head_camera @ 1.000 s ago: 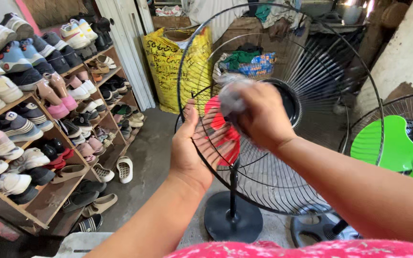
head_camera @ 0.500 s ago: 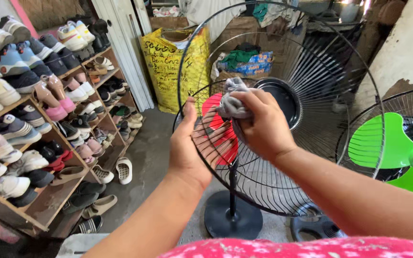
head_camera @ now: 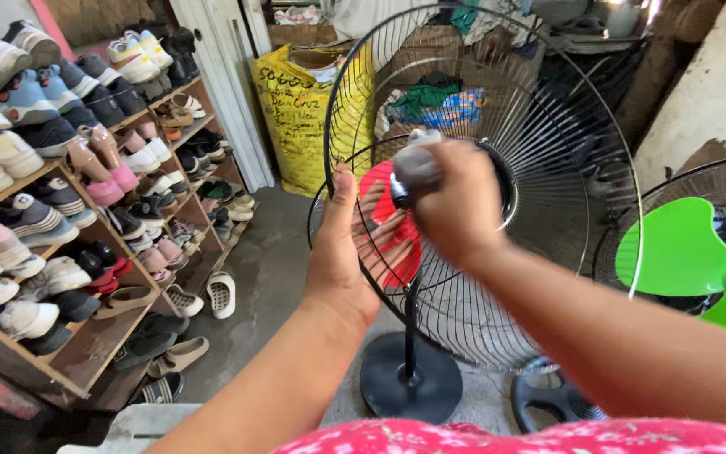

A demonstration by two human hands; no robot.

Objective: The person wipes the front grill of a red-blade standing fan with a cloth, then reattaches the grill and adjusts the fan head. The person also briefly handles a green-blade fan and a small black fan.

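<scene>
Fingers of my right hand [head_camera: 455, 206] bunch around a grey rag [head_camera: 415, 168] near the fan guard [head_camera: 548, 143] hub; my left hand [head_camera: 348, 244], fingers flat together, steadies the wires at nine o'clock. Short, firm strokes along each wire should serve best.

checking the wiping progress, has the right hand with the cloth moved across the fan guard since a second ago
Yes. The right hand with the grey cloth has shifted left, off the black hub ring toward the red blade, closer to the left hand.
</scene>
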